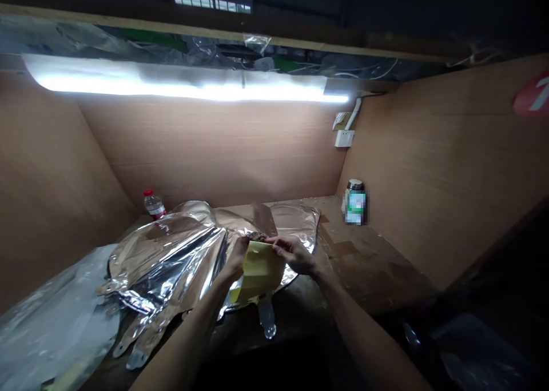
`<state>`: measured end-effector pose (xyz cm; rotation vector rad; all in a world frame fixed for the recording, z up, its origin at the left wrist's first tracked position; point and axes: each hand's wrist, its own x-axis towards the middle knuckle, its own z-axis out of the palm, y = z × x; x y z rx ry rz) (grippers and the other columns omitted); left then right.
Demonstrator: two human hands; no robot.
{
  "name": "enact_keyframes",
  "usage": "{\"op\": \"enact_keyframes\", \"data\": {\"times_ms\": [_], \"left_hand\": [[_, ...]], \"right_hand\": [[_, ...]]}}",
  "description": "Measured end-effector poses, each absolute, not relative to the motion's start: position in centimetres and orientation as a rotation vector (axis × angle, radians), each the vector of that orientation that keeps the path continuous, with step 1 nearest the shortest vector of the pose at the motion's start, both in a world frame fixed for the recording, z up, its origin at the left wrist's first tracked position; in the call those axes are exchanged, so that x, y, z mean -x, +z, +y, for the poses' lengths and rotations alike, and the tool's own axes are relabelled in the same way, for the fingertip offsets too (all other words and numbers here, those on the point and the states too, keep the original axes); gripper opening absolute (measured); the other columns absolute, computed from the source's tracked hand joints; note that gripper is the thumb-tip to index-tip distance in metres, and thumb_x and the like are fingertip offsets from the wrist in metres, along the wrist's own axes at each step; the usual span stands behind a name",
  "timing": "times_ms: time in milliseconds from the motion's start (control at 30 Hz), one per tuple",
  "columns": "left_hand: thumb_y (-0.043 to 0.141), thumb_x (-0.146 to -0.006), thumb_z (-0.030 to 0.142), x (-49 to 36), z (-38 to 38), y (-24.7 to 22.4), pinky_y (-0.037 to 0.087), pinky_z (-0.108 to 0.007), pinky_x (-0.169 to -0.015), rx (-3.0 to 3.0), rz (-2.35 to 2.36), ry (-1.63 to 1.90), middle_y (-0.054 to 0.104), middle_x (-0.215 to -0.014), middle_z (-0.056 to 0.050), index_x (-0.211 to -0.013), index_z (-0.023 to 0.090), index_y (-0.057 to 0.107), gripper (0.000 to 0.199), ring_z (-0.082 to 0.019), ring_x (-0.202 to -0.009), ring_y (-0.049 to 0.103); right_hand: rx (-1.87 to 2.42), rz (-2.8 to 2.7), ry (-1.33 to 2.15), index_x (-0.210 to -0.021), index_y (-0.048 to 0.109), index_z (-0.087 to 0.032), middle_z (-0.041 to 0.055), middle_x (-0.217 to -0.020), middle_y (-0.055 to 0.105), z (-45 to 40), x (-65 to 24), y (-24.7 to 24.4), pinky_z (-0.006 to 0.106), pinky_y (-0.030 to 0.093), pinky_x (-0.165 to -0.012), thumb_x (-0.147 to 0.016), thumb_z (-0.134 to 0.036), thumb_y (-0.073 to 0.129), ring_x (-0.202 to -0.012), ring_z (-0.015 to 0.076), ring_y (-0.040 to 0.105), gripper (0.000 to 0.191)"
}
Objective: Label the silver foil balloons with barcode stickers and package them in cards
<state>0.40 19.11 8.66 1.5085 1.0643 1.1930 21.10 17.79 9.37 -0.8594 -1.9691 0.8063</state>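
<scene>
A yellow sheet (pixel 262 268) hangs between my two hands, over the near part of the shiny foil pieces. My left hand (pixel 237 258) is closed at the sheet's upper left edge. At its upper right corner, my right hand (pixel 295 252) pinches it between thumb and fingers. Just above the hands is a small brownish bit, blurred and hard to make out. Silver and copper-coloured foil (pixel 171 265) lies crumpled in a spread heap to the left, with several tabs toward the table's front edge. One clear tab (pixel 266 318) sticks out below the sheet.
A red-capped bottle (pixel 154 206) stands at the back left, behind the foil. At the back right is a flask with a metal lid (pixel 355 203). Clear plastic (pixel 60 316) covers the left front. Board walls (pixel 223 151) enclose the table (pixel 364 259) beneath a lit tube.
</scene>
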Motion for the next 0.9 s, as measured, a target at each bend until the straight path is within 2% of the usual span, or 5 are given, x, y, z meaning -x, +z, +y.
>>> {"op": "enact_keyframes", "data": {"times_ms": [300,567,700,800,900], "left_hand": [[0.077,-0.063,0.054,13.4,17.2,9.6,0.039,-0.022,-0.048,-1.285,1.633,1.604,0.058,-0.058,0.003,-0.077,0.016,0.064,0.043,-0.013,-0.051,0.051],[0.073,-0.067,0.046,27.7,14.1,9.1,0.040,-0.030,-0.051,-0.945,2.549,1.467,0.050,-0.048,0.003,-0.069,0.021,0.060,0.027,-0.021,-0.053,0.052],[0.062,-0.080,0.046,27.3,11.4,10.5,0.054,-0.052,-0.082,-1.332,2.785,1.430,0.071,-0.090,-0.010,-0.095,0.022,0.065,0.029,-0.041,-0.097,0.066],[0.051,-0.093,0.044,21.2,10.0,10.8,0.049,-0.049,-0.102,-1.867,2.595,1.597,0.069,-0.120,-0.008,-0.114,0.024,0.063,0.031,-0.034,-0.116,0.063],[0.048,-0.097,0.046,14.7,10.7,9.1,0.050,-0.040,-0.103,-2.302,1.982,0.993,0.068,-0.130,-0.005,-0.129,0.026,0.062,0.040,-0.028,-0.119,0.064]], "right_hand": [[1.126,-1.851,0.551,-0.113,0.072,-0.019,0.0126,-0.108,0.074,17.8,-28.1,5.2,0.044,0.050,-0.093,-0.095,-0.034,0.055,-0.098,0.0288,0.067,0.029],[1.235,-1.734,0.674,-0.085,0.069,-0.019,0.0127,-0.108,0.074,18.7,-28.4,1.9,0.040,0.052,-0.087,-0.092,-0.043,0.054,-0.100,0.0292,0.067,0.029],[1.270,-1.638,0.722,-0.078,0.063,-0.019,0.0103,-0.098,0.072,15.7,-30.7,3.8,0.035,0.050,-0.076,-0.091,-0.047,0.055,-0.089,0.0265,0.065,0.032],[1.152,-1.508,1.084,-0.081,0.060,-0.020,0.0020,-0.074,0.062,11.6,-30.8,7.2,0.027,0.040,-0.056,-0.094,-0.048,0.058,-0.063,0.0179,0.055,0.030],[0.882,-1.625,1.397,-0.097,0.066,-0.022,0.0032,-0.088,0.066,8.5,-25.4,9.9,0.028,0.044,-0.065,-0.097,-0.046,0.057,-0.075,0.0194,0.060,0.025]]}}
